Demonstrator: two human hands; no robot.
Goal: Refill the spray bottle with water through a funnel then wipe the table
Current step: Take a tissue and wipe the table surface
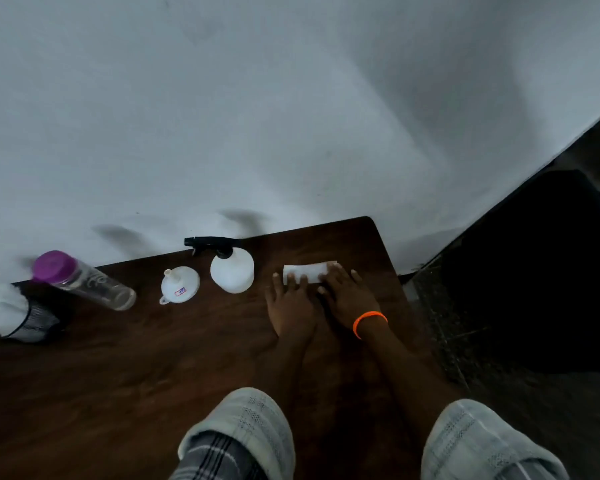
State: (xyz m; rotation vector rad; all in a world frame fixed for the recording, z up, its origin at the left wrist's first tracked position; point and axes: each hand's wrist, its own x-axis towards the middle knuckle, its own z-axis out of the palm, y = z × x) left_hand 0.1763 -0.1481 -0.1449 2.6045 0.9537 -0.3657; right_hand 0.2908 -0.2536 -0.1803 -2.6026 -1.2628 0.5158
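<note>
Broadly, five items, entered by size.

Table (153, 375): dark wood-grain top, hard and flat, set against a pale wall. It bears everything below.

Water bottle (84, 280): clear, purple cap on, standing near the left rear edge, well apart from the hands. Rigid plastic by the look of it; whether any water is inside cannot be told. Best taken around the barrel.

Spray bottle (232, 273): white body, black trigger head fitted and pointing left, upright at the rear edge, just left of the hands. Probably stiff-walled and smooth, heavier if filled. Take it by the neck under the trigger, or around the body.

Funnel (180, 284): small, white, resting mouth-down with the spout up, between the two bottles and apart from both. Light, rigid, easily tipped.

Cloth or tissue (307, 271): small white folded pad, flat on the table right of the spray bottle. Soft, limp, very light; it likely slides under a flat palm rather than needing a pinch.

Left hand (291, 306): fingers spread, tips pressing the pad's near left edge. Right hand (350, 296): orange wristband, fingers flat over the pad's right end. Neither pinches it.
</note>
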